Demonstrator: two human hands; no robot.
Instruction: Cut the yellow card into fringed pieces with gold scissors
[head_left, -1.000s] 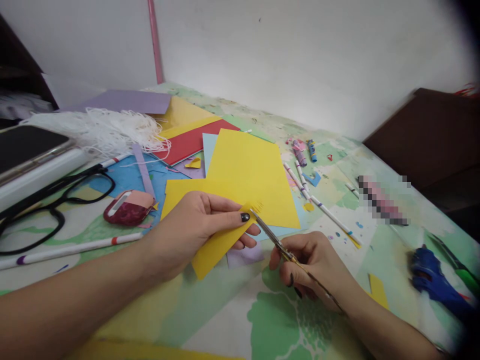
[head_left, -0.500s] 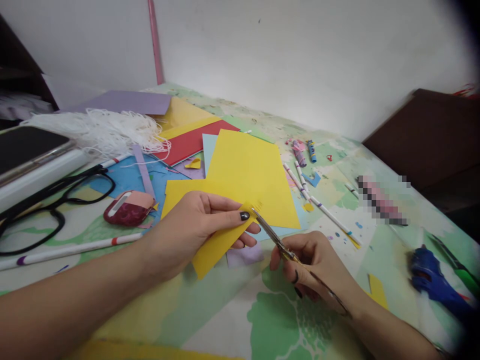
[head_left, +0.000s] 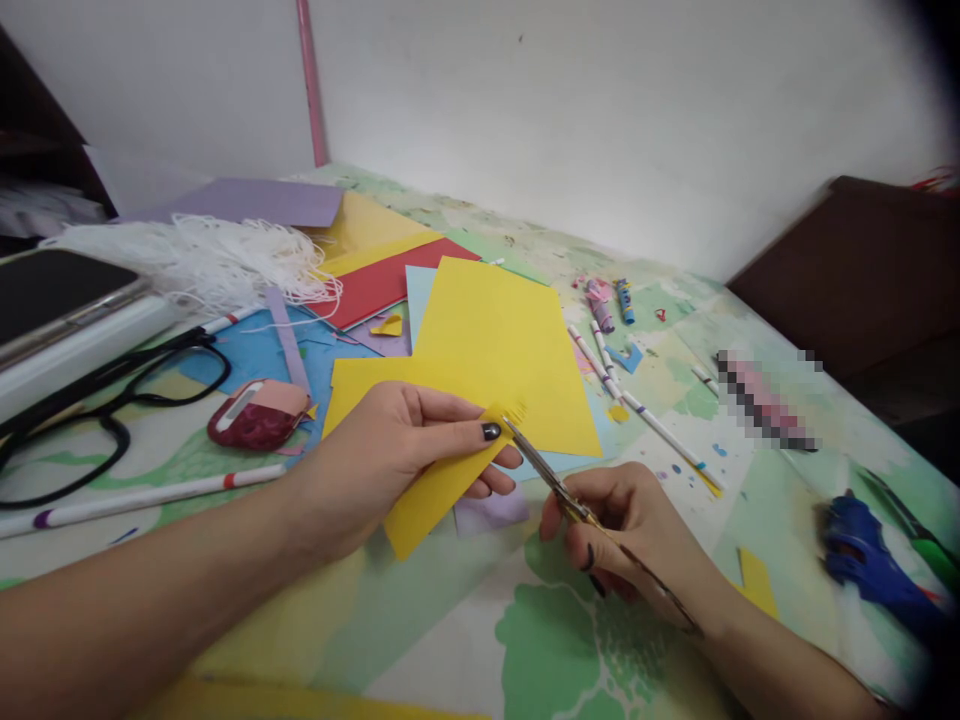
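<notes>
My left hand [head_left: 420,450] pinches a narrow yellow paper strip [head_left: 431,500] between thumb and fingers, its lower end slanting down to the left. Fine slits fringe the strip's far end, beyond my thumb. In my right hand [head_left: 622,530] is a pair of scissors [head_left: 559,487], fingers closed round the handles. The blade tips meet the strip's edge just right of my left thumb, and the blades look nearly together. Behind the strip lie larger yellow sheets [head_left: 495,330] on light blue paper; a small lilac paper piece [head_left: 491,512] is under my left fingers.
On the left are eyeglasses [head_left: 180,375], a phone [head_left: 60,300], a maroon-and-pink case [head_left: 259,415] and tangled white string [head_left: 225,265]. Rolled paper sticks [head_left: 660,430] and small paper rolls [head_left: 600,305] lie right of the sheets. A blue glue gun [head_left: 862,550] rests at far right.
Both hands stay almost in place. The fringe at the strip's far end looks slightly more spread, while the scissors remain at its edge.
</notes>
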